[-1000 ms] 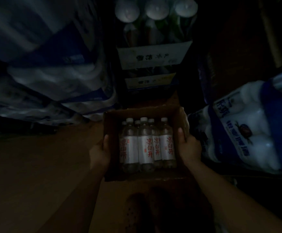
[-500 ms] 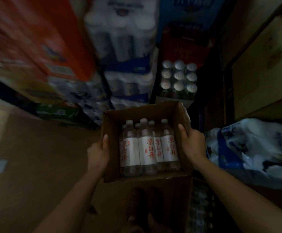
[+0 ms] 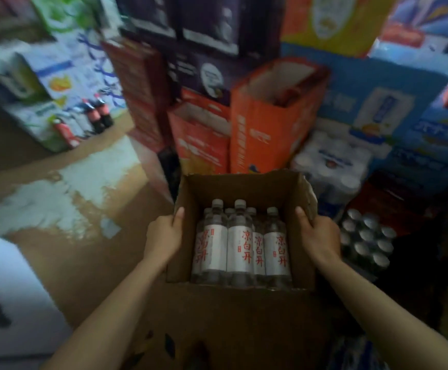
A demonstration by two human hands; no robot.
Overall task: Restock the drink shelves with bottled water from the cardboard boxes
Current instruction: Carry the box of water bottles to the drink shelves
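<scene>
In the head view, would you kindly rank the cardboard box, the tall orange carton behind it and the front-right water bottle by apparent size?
1. Cardboard box, though nearness inflates it.
2. Tall orange carton, looking nearly as large, so this order is unsure.
3. Front-right water bottle, clearly smallest.

I see orange cartons (image 3: 265,129) top centre, cola bottles (image 3: 98,114) upper left, can pack (image 3: 366,240) right.

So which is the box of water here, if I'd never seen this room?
Find the tall open orange cartons in the stacked goods. Just in front, the left hand and right hand hold a cardboard box by its sides. It alone is plain brown, with white-labelled, red-lettered water bottles upright inside.
</scene>
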